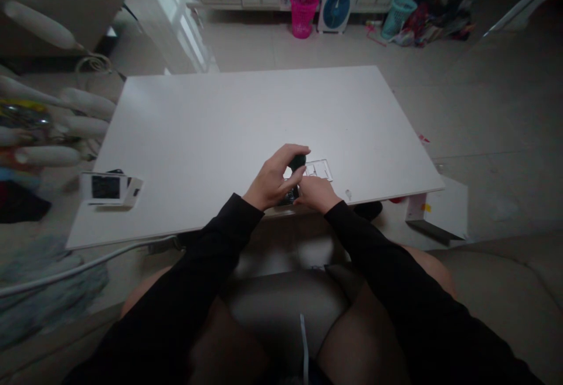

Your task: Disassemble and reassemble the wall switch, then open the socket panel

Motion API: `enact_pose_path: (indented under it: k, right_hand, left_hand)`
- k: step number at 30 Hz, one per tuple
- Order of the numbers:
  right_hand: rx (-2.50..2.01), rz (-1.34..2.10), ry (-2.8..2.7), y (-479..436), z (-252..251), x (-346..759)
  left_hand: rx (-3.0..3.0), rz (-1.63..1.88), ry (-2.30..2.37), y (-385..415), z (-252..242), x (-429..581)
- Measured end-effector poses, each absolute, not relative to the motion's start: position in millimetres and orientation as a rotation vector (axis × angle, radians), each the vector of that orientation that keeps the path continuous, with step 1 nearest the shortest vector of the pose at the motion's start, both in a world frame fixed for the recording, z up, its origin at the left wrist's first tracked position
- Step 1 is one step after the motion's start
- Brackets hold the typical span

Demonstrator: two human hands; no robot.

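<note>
While left grip [276, 179], half-curled, holds dark object [298, 163] inside | right grip [317, 193] just beside, hold unclear

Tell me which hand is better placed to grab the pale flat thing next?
Probably the right hand: it sits right beside the pale flat thing. The left hand is farther off, curled around a dark object. Whether the right hand grips anything is unclear.

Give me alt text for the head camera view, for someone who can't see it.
Two bare hands meet near the edge of a white table, the left hand curled around a small dark object, the right hand close beside it. Beyond stand a pink basket and a blue-and-white fan.
</note>
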State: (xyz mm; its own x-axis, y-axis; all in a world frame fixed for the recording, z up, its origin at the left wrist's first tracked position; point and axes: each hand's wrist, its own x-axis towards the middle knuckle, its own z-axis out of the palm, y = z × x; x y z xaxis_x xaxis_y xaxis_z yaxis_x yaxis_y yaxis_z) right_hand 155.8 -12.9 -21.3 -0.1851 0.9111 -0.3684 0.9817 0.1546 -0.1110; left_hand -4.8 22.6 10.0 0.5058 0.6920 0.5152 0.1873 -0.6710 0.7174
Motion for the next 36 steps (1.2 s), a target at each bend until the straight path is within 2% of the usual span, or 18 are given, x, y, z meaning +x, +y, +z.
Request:
enact_pose_path:
  k: [5, 13, 20, 27, 36]
  right_hand:
    - [1.843, -0.479, 2.209, -13, -21, 155]
    - [1.826, -0.5, 2.198, -12, -19, 156]
    - [1.84, -0.48, 2.224, -13, -19, 156]
    - [1.823, -0.515, 2.204, -12, -18, 156]
    - [1.831, -0.498, 2.2, -12, -17, 156]
  left_hand:
    - [2.139, 1.192, 0.854, 23, 10, -4]
    - [2.185, 1.114, 0.66, 22, 17, -6]
    - [2.144, 1.242, 0.901, 23, 13, -5]
    - [2.212, 1.159, 0.663, 29, 16, -13]
    - [2.188, 1.399, 0.841, 30, 10, -6]
